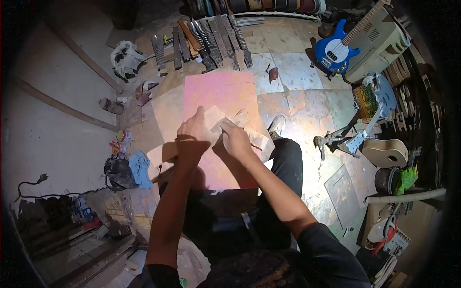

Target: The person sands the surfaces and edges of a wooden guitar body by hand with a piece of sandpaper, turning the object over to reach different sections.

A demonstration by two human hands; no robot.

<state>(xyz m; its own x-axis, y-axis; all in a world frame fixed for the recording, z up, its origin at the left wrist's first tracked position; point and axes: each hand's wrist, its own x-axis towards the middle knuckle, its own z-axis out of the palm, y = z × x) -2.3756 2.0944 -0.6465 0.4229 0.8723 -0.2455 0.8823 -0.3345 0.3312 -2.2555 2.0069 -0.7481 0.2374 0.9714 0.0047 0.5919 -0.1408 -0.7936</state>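
Observation:
Over a pink board (218,91) in front of me, both hands work at a pale, flat, wood-coloured piece (215,115) with an uneven outline. My left hand (192,133) presses on its left side, thumb up and fingers curled against it. From the right, my right hand (235,139) closes in a pinch over the middle of the piece. A small greyish flat thing (219,126) shows at its fingertips, too small to name. Beside that hand, a thin dark ridged strip (257,147) sticks out. My hands hide much of the pale piece.
Several dark files and rasps (211,41) lie beyond the board. A blue electric bass guitar (337,50) leans at the far right, with an acoustic guitar body (385,152) nearer. On the left are a blue cloth (139,169) and a small can (123,135).

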